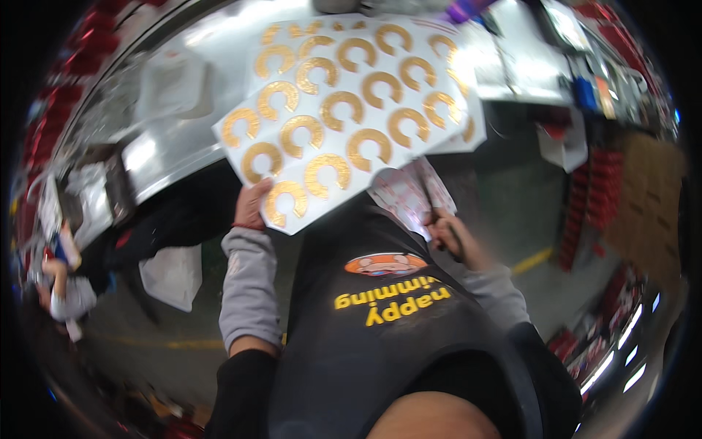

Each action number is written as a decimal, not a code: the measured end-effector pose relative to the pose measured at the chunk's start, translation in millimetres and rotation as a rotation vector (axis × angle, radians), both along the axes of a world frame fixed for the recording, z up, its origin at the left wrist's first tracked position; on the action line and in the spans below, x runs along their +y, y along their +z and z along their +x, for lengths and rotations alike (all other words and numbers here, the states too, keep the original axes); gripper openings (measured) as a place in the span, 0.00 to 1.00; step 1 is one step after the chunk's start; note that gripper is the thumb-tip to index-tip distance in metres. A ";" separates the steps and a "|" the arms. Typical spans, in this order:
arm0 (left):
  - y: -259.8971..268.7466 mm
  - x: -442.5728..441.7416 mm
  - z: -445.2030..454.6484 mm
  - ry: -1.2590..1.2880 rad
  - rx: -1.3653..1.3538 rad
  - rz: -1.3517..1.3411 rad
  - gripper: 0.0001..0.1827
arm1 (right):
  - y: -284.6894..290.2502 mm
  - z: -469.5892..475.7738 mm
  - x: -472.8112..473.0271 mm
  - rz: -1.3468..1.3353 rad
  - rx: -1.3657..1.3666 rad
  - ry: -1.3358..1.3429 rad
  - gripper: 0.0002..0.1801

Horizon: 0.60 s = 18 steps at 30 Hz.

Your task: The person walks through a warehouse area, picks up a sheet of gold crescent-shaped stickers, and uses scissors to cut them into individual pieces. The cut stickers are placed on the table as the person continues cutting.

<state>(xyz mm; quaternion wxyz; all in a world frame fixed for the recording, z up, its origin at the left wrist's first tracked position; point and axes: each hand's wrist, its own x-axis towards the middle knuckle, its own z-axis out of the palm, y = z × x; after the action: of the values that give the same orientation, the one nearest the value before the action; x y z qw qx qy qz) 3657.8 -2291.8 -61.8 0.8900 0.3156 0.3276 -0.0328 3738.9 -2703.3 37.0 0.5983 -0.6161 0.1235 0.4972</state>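
My left hand grips the lower left corner of a white sheet that bears rows of gold, textured horseshoe shapes. The sheet is tilted up over the near edge of the metal table, and another sheet with like gold shapes lies partly behind it. My right hand, blurred, is closed around the dark handles of what look like scissors, below the sheet's right part. Behind the scissors shows a pink and white patterned sheet.
The metal table carries a white plastic tray at left and a purple object at the top. Right of it are a white bin, stacked red items and cardboard. A white bag and another person's hand are at left.
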 end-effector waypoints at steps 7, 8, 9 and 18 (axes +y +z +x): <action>-6.0 9.7 6.9 -0.089 -0.034 0.030 0.30 | -14.5 -56.1 22.5 -0.044 -0.283 0.365 0.32; -6.3 10.6 5.4 -0.099 -0.036 0.038 0.30 | -15.7 -58.0 24.4 -0.052 -0.278 0.387 0.32; -6.5 12.3 4.0 -0.095 -0.039 0.038 0.30 | -15.7 -58.1 28.0 -0.056 -0.276 0.409 0.31; -6.2 13.3 1.8 -0.082 -0.038 0.064 0.31 | -16.3 -35.6 53.9 -0.063 -0.260 0.458 0.30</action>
<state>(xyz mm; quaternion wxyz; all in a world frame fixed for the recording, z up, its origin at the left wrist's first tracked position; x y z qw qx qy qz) 3659.6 -2278.6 -68.0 0.8834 0.3576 0.2983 -0.0525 3703.3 -2649.4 20.6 0.4613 -0.7052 -0.0816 0.5323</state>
